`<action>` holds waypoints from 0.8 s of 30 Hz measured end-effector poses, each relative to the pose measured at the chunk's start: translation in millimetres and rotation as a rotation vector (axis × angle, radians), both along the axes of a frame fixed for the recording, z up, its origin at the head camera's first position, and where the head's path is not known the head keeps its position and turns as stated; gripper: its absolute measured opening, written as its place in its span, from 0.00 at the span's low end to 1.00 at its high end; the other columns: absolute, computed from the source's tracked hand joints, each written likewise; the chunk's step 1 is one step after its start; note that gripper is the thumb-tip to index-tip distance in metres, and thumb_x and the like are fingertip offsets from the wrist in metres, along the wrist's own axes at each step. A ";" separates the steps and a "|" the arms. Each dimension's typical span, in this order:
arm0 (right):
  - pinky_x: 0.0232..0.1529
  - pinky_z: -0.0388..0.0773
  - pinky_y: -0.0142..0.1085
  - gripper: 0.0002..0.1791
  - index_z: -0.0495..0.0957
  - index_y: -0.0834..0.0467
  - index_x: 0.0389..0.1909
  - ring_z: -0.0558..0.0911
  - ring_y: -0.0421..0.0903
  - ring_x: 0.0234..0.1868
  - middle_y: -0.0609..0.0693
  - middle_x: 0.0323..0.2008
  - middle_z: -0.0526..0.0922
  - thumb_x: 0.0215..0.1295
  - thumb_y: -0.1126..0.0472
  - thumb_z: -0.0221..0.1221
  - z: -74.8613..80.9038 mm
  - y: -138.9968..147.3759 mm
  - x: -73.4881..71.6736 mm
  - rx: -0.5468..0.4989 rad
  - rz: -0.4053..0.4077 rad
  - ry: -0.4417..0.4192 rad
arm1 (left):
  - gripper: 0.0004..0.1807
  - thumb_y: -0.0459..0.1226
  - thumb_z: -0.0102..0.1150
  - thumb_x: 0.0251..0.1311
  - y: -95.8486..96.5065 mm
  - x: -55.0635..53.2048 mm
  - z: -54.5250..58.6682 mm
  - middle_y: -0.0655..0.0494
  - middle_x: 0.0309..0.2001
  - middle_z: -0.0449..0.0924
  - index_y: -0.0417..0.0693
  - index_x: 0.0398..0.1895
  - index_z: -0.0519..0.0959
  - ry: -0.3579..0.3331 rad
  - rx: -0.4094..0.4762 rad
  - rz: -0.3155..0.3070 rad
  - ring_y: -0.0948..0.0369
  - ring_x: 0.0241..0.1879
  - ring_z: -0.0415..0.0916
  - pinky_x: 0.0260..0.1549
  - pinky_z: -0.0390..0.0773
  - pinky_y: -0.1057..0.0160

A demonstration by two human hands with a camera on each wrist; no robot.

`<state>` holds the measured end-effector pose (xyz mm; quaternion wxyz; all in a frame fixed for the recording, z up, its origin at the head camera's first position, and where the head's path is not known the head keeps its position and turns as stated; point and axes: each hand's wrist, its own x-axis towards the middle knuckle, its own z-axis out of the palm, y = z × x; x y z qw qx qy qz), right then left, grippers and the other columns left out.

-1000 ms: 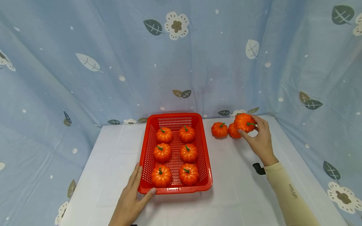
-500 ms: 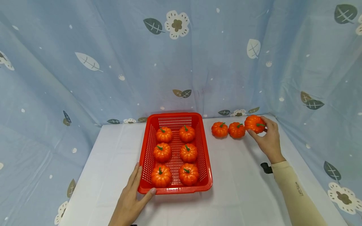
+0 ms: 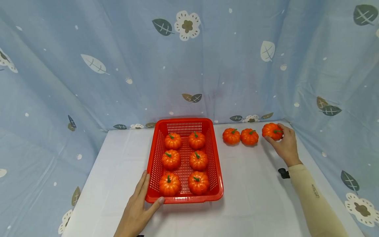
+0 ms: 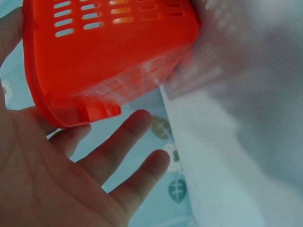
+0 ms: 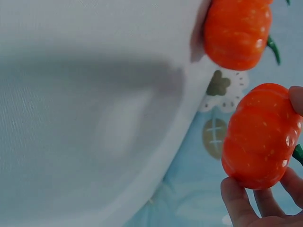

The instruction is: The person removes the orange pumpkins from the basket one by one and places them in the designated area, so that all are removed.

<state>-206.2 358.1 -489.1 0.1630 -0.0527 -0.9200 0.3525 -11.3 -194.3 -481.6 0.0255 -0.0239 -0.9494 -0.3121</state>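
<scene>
Fingers and thumb of my right hand [image 3: 288,146] pinch a small orange pumpkin [image 3: 270,131] with a green stem at the table's back right. In the right wrist view the held pumpkin [image 5: 260,137] sits between the thumb and fingertips, apart from a second pumpkin [image 5: 238,34]. Beside it in the head view stand two more pumpkins close together, one nearer [image 3: 249,137] and one farther left [image 3: 231,136]. My left hand [image 3: 134,207] rests at the near left corner of a red plastic basket [image 3: 219,184], its fingers extended along the side [image 4: 118,56] and the thumb at the front rim.
Inside the basket several pumpkins stand in two columns, one of them a front right pumpkin [image 3: 198,183]. A white cloth covers the table [image 3: 251,204]. Behind and at both sides hangs a blue curtain [image 3: 142,65] with leaf and flower prints.
My right hand has carried its pumpkin to the right and lower, away from the two other loose pumpkins, which now show fully. The left hand and basket have stayed in place.
</scene>
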 end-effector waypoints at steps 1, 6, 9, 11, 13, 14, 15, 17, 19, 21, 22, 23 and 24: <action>0.63 0.65 0.68 0.45 0.57 0.69 0.75 0.62 0.72 0.66 0.74 0.68 0.59 0.66 0.53 0.68 -1.2 1.5 -1.7 0.002 -0.002 -0.015 | 0.54 0.63 0.62 0.62 0.0 -0.1 0.0 0.68 0.82 0.35 0.63 0.83 0.43 0.000 0.001 -0.001 0.46 0.74 0.58 0.60 0.67 0.31; 0.64 0.63 0.68 0.46 0.56 0.70 0.75 0.62 0.73 0.65 0.76 0.68 0.58 0.66 0.51 0.68 -6.8 6.2 -8.1 -0.011 -0.005 -0.095 | 0.54 0.62 0.63 0.62 -0.3 -0.2 0.3 0.67 0.82 0.36 0.63 0.83 0.43 0.004 0.006 -0.003 0.46 0.74 0.58 0.61 0.67 0.32; 0.65 0.62 0.68 0.47 0.55 0.70 0.75 0.61 0.74 0.65 0.77 0.68 0.56 0.67 0.49 0.67 -9.7 6.5 -11.0 -0.013 -0.006 -0.142 | 0.54 0.62 0.63 0.62 -0.1 0.1 0.5 0.67 0.82 0.36 0.63 0.83 0.43 0.004 0.009 -0.001 0.46 0.73 0.58 0.60 0.67 0.31; 0.65 0.61 0.68 0.48 0.54 0.70 0.76 0.61 0.74 0.65 0.77 0.68 0.56 0.67 0.49 0.67 -11.5 6.8 -12.7 -0.010 -0.008 -0.163 | 0.54 0.62 0.63 0.62 0.1 0.2 0.7 0.67 0.82 0.36 0.63 0.83 0.43 0.004 0.010 0.001 0.46 0.73 0.59 0.60 0.67 0.31; 0.65 0.61 0.69 0.48 0.54 0.69 0.76 0.61 0.75 0.65 0.78 0.68 0.55 0.67 0.48 0.66 -13.3 7.4 -14.1 -0.010 -0.010 -0.188 | 0.54 0.62 0.63 0.62 0.1 0.4 1.1 0.67 0.82 0.37 0.63 0.83 0.43 0.006 0.010 0.002 0.46 0.73 0.59 0.60 0.67 0.30; 0.65 0.61 0.69 0.49 0.53 0.69 0.76 0.61 0.75 0.65 0.78 0.68 0.55 0.67 0.47 0.66 -14.2 8.0 -14.7 -0.009 -0.009 -0.197 | 0.54 0.62 0.63 0.62 0.0 0.6 1.3 0.67 0.82 0.37 0.63 0.83 0.43 0.006 0.009 0.002 0.46 0.73 0.59 0.60 0.67 0.30; 0.64 0.61 0.69 0.49 0.53 0.69 0.76 0.61 0.75 0.65 0.78 0.68 0.55 0.67 0.47 0.66 -14.7 8.3 -15.0 -0.009 -0.008 -0.205 | 0.54 0.62 0.63 0.62 -0.1 0.7 1.5 0.67 0.82 0.37 0.63 0.83 0.44 0.007 0.010 0.002 0.46 0.73 0.58 0.60 0.66 0.31; 0.64 0.61 0.70 0.49 0.53 0.70 0.76 0.61 0.76 0.65 0.78 0.68 0.54 0.68 0.47 0.65 -16.1 9.2 -16.2 -0.005 -0.006 -0.220 | 0.54 0.62 0.63 0.62 -0.1 0.7 1.7 0.67 0.82 0.37 0.62 0.83 0.44 0.008 0.009 0.001 0.46 0.73 0.58 0.60 0.66 0.31; 0.64 0.62 0.70 0.49 0.53 0.70 0.76 0.61 0.76 0.64 0.79 0.68 0.54 0.68 0.47 0.65 -17.0 10.1 -17.4 0.001 -0.003 -0.231 | 0.54 0.62 0.63 0.62 -0.2 0.9 1.7 0.67 0.82 0.37 0.62 0.83 0.44 0.008 0.008 0.000 0.46 0.73 0.58 0.61 0.66 0.31; 0.64 0.61 0.70 0.48 0.52 0.70 0.76 0.61 0.76 0.64 0.79 0.68 0.54 0.68 0.47 0.64 -17.2 10.4 -18.6 0.007 -0.003 -0.243 | 0.54 0.62 0.63 0.62 -0.2 0.8 1.6 0.67 0.82 0.37 0.62 0.83 0.44 0.010 0.005 -0.001 0.46 0.73 0.59 0.61 0.66 0.31; 0.64 0.61 0.70 0.48 0.52 0.70 0.76 0.61 0.76 0.64 0.79 0.68 0.53 0.68 0.48 0.65 -17.3 10.4 -19.6 0.009 -0.005 -0.251 | 0.54 0.62 0.63 0.62 -0.3 0.7 1.5 0.67 0.82 0.37 0.62 0.83 0.44 0.011 0.004 0.000 0.46 0.73 0.59 0.61 0.67 0.32; 0.64 0.61 0.70 0.49 0.52 0.70 0.76 0.61 0.76 0.65 0.79 0.69 0.53 0.68 0.47 0.64 -17.3 10.6 -20.0 0.015 -0.006 -0.262 | 0.54 0.62 0.63 0.62 -0.4 0.6 1.4 0.67 0.82 0.37 0.62 0.83 0.44 0.013 0.004 0.000 0.46 0.73 0.59 0.61 0.67 0.32; 0.64 0.61 0.70 0.49 0.52 0.69 0.77 0.61 0.76 0.65 0.79 0.69 0.53 0.68 0.46 0.64 -17.4 10.4 -20.5 0.018 -0.009 -0.275 | 0.54 0.62 0.64 0.62 -0.4 0.5 1.3 0.67 0.82 0.37 0.62 0.83 0.44 0.013 0.003 0.000 0.46 0.73 0.59 0.61 0.67 0.32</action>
